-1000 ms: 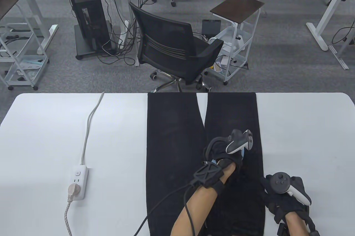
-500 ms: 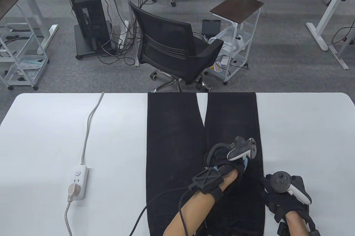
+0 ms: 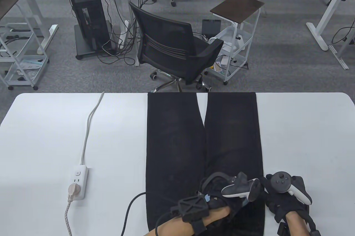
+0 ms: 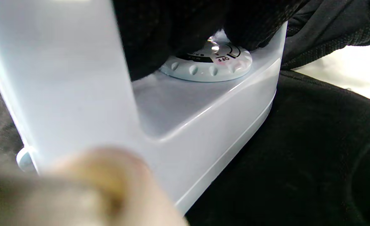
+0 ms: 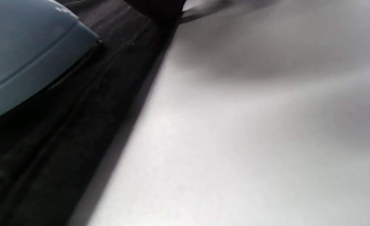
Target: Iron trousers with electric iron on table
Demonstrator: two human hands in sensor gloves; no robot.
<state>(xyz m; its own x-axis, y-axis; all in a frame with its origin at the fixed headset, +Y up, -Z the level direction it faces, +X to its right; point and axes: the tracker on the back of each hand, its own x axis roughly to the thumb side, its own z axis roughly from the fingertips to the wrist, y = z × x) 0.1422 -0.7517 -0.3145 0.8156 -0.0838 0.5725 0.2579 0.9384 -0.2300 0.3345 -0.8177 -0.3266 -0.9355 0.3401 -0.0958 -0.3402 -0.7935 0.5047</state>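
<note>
Black trousers (image 3: pixel 172 136) lie flat down the middle of the white table (image 3: pixel 305 136), legs pointing to the far edge. My left hand (image 3: pixel 222 190) grips the handle of the pale blue electric iron (image 4: pixel 204 119), whose soleplate rests on the right trouser leg near the table's near edge. The table view hides most of the iron under the hand. Its temperature dial (image 4: pixel 208 64) shows in the left wrist view. My right hand (image 3: pixel 280 200) rests on the trousers' right edge, just right of the iron. In the right wrist view the iron (image 5: pixel 24 47) sits on the trousers (image 5: pixel 62 125).
A white power strip (image 3: pixel 78 182) with a plug in it lies at the near left, its grey cable (image 3: pixel 88 128) running to the far edge. The iron's black cord (image 3: pixel 130 205) loops off the near edge. A black office chair (image 3: pixel 172 47) stands beyond the table.
My left hand has drawn the iron along the right trouser leg toward the near edge, ending beside my right hand. The right hand has not moved.
</note>
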